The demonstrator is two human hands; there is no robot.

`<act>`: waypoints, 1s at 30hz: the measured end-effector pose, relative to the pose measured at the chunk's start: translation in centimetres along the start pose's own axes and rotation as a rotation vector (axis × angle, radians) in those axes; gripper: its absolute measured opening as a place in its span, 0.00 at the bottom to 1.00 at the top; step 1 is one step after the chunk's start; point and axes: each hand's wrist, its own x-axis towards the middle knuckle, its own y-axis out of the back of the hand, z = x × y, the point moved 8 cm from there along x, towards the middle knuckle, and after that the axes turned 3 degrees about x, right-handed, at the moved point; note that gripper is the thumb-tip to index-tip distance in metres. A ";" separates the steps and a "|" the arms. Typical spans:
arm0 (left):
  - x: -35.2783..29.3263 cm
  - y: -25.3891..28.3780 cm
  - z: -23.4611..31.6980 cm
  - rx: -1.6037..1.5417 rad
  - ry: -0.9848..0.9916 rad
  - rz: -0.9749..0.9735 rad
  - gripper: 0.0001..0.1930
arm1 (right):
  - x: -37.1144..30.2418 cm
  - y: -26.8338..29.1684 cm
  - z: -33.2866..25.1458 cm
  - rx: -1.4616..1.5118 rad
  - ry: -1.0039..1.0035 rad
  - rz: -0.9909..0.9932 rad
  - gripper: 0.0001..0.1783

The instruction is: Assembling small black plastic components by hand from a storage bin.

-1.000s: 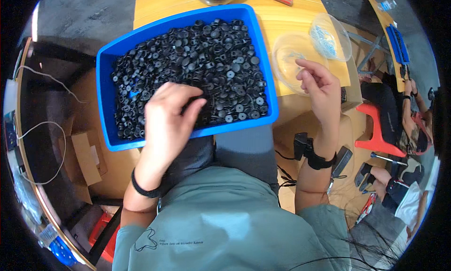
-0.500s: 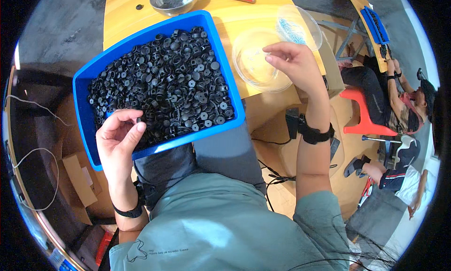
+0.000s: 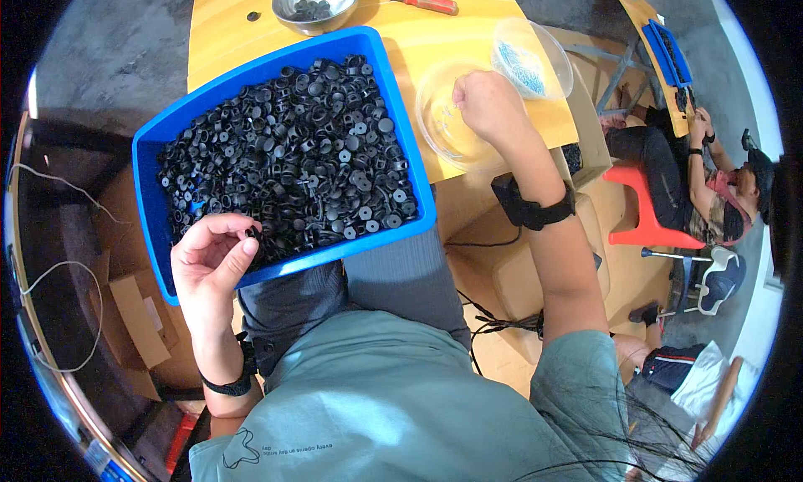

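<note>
Between the thumb and forefinger of my left hand [image 3: 207, 260] is a small black plastic part [image 3: 253, 232], held above the near left corner of a blue tub [image 3: 424, 181]. The tub is heaped with similar black plastic parts [image 3: 309, 147], round-capped or ring-shaped. Over a shallow clear plastic dish [image 3: 431, 131], my right hand [image 3: 493, 106] is closed with its fingers curled down. Whatever those fingers hold, if anything, is hidden. A few tiny pale bits lie in the dish.
Behind the dish stands a clear container [image 3: 552, 56] with small blue-and-white pieces. A metal bowl [image 3: 316, 5] of black parts and a red-handled screwdriver [image 3: 431, 3] lie at the table's far side. Another person [image 3: 711, 173] works at a table on the right, near a red stool [image 3: 644, 206].
My right hand has moved slightly left and its fingers have closed down over the dish. My left hand keeps its pinch on the black part, which is turned a little.
</note>
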 end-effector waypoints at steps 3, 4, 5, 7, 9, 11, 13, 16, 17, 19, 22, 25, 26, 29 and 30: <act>-0.2 0.0 0.4 -0.007 -0.017 -0.006 0.10 | -0.3 -0.4 0.5 0.304 -0.055 -0.221 0.08; -0.3 0.1 0.4 -0.011 -0.021 -0.006 0.10 | -0.5 0.5 0.7 0.393 -0.094 -0.175 0.09; -0.3 0.1 0.4 -0.013 -0.020 -0.004 0.10 | -0.5 1.3 1.1 0.482 -0.132 -0.129 0.10; -0.2 0.2 0.4 0.004 -0.029 0.000 0.10 | -0.2 2.4 1.3 0.364 -0.117 -0.082 0.10; -0.2 0.2 0.4 0.005 -0.022 -0.004 0.10 | -0.1 2.7 1.5 0.247 -0.107 -0.032 0.11; -0.1 -0.1 0.4 0.008 -0.018 -0.008 0.10 | -0.1 1.4 0.9 0.112 -0.027 -0.055 0.11; -0.1 -0.5 0.5 -0.005 -0.015 -0.017 0.10 | -0.3 0.8 0.6 0.145 -0.008 -0.079 0.10; -0.1 -0.7 0.7 -0.013 -0.010 -0.015 0.10 | -0.7 0.6 0.4 0.218 -0.016 -0.108 0.08; -0.1 -0.7 0.7 -0.011 -0.010 -0.013 0.10 | -0.7 0.7 0.5 0.257 -0.044 -0.113 0.08; -0.1 -0.6 0.9 -0.003 -0.010 -0.009 0.10 | -0.8 1.2 0.1 0.244 -0.041 -0.141 0.08; -0.1 -0.8 0.8 0.012 0.002 -0.006 0.10 | -1.3 1.2 -0.9 0.311 -0.034 -0.213 0.07; -0.1 -1.3 1.2 0.027 -0.007 -0.006 0.10 | -1.4 -0.6 -1.6 0.393 -0.031 -0.268 0.07; -0.1 -1.4 1.3 0.032 -0.007 -0.002 0.10 | -1.3 -1.3 -1.7 0.393 -0.032 -0.279 0.07; -0.2 -1.5 1.1 0.003 -0.004 -0.022 0.11 | -1.1 -2.1 -1.6 0.359 -0.046 -0.290 0.06; -0.2 -1.7 0.9 -0.048 -0.007 -0.031 0.12 | -1.1 -2.0 -2.0 0.373 -0.029 -0.294 0.06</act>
